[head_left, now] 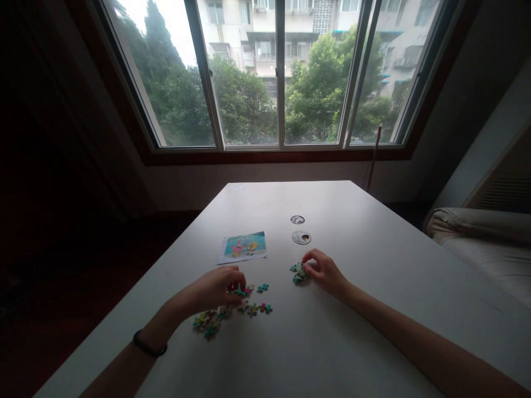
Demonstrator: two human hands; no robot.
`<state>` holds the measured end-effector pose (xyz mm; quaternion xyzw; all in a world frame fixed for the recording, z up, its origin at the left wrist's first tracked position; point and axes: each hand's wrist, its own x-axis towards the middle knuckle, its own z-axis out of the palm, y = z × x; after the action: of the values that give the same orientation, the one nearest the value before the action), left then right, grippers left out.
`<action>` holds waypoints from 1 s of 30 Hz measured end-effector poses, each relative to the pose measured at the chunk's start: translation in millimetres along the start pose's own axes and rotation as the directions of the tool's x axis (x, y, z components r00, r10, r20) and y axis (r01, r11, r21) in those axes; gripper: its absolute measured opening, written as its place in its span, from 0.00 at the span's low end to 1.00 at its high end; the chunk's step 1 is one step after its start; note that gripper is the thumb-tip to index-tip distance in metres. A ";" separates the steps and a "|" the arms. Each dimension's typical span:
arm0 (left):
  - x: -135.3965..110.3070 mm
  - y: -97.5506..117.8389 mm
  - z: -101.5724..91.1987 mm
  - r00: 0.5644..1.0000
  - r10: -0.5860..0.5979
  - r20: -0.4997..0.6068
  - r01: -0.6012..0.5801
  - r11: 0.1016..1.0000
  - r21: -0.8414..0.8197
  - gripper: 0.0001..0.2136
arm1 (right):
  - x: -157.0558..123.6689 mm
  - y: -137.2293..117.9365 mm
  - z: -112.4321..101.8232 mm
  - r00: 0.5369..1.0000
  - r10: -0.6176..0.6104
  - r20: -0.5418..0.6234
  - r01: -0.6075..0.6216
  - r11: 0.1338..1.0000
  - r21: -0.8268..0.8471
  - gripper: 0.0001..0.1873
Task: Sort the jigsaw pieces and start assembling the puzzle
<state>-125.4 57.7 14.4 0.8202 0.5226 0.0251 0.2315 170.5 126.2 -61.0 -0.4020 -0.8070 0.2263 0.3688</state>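
My left hand point(215, 286) is curled over the near end of a scatter of loose jigsaw pieces point(232, 314) on the white table point(332, 342), its fingertips pinched on a teal piece point(238, 289). My right hand point(326, 270) rests further right, fingers closed on a small joined cluster of puzzle pieces point(298, 272). A printed reference picture point(243, 246) with cartoon figures lies flat just beyond the left hand. A black band circles my left wrist.
Two round cable holes point(301, 237) sit in the table beyond the right hand. A wide window point(277, 72) faces trees and buildings. A pale sofa point(477, 237) stands at the right. The floor at the left is dark.
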 end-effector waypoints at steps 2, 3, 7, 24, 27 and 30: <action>3.8 1.8 6.2 1.000 0.010 -0.014 -0.010 1.000 0.010 0.08 | 0.4 -0.7 0.1 1.000 -0.004 0.000 0.004 1.000 -0.003 0.03; 5.2 2.0 9.4 1.000 0.015 -0.010 -0.015 1.000 0.006 0.08 | 0.5 -1.3 0.1 1.000 -0.003 0.001 0.003 1.000 -0.004 0.03; 8.0 -0.1 18.4 1.000 0.025 0.001 -0.025 1.000 -0.013 0.05 | 0.4 -3.2 0.1 1.000 0.000 -0.003 0.000 1.000 -0.009 0.03; 11.9 39.1 26.2 0.707 0.440 -0.554 -0.385 0.896 0.220 0.07 | -5.4 -46.2 -6.5 0.996 0.006 0.093 -0.028 0.970 0.239 0.09; 10.9 54.3 36.3 0.560 0.652 -0.511 -0.442 0.757 0.482 0.07 | -12.2 -61.3 -1.9 0.979 0.010 0.203 -0.080 0.937 0.340 0.12; 11.1 59.2 45.3 0.493 0.733 -0.467 -0.425 0.672 0.606 0.07 | -17.6 -69.4 2.7 0.963 0.023 0.270 -0.137 0.902 0.410 0.13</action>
<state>-57.4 30.9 -4.2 0.9075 0.2445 0.2909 -0.1789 142.1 71.8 -24.1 -0.3121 -0.7618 0.4621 0.3296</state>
